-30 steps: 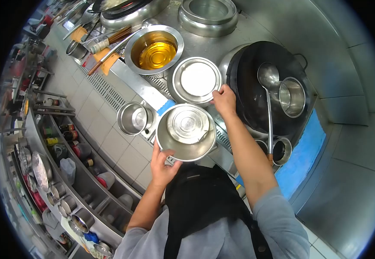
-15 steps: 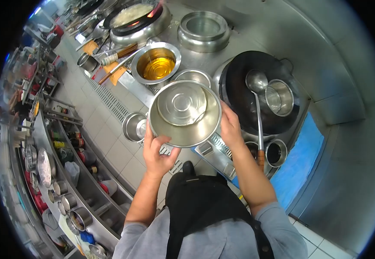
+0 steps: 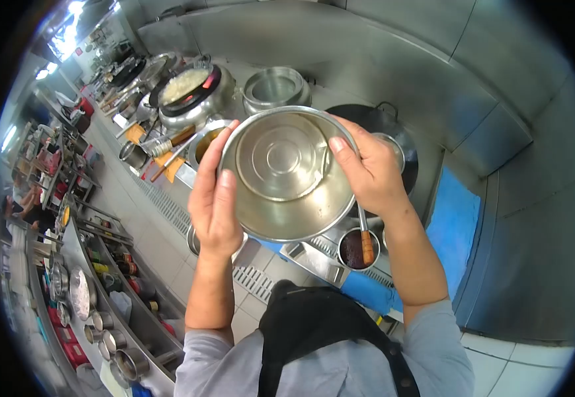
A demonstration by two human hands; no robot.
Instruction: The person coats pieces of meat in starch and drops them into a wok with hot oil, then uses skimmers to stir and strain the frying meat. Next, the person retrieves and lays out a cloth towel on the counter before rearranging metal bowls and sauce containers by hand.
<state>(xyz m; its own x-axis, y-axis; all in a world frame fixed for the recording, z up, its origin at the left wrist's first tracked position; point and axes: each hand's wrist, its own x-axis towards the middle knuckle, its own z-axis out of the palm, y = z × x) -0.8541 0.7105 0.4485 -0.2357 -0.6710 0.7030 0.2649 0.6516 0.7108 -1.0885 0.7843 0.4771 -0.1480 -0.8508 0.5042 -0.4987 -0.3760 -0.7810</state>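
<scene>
A round, deep metal pot is held up between my two hands, its wide mouth tipped towards me so that the ringed bottom shows. My left hand grips the near left rim, thumb up along the wall. On the right, my right hand clasps the rim with the thumb over its edge. Behind the right side of the pot lies a black wok, mostly covered. A ladle shows only its wooden handle end, over a container of dark sauce.
A metal bowl of amber oil stands behind my left hand. Farther back are a wok of pale food and a round metal burner ring. A blue cloth lies at right. Shelves with pots line the left.
The pot has come closer to me and both hands have shifted their grip upward on its rim. My view has tilted up, showing more of the back wall.
</scene>
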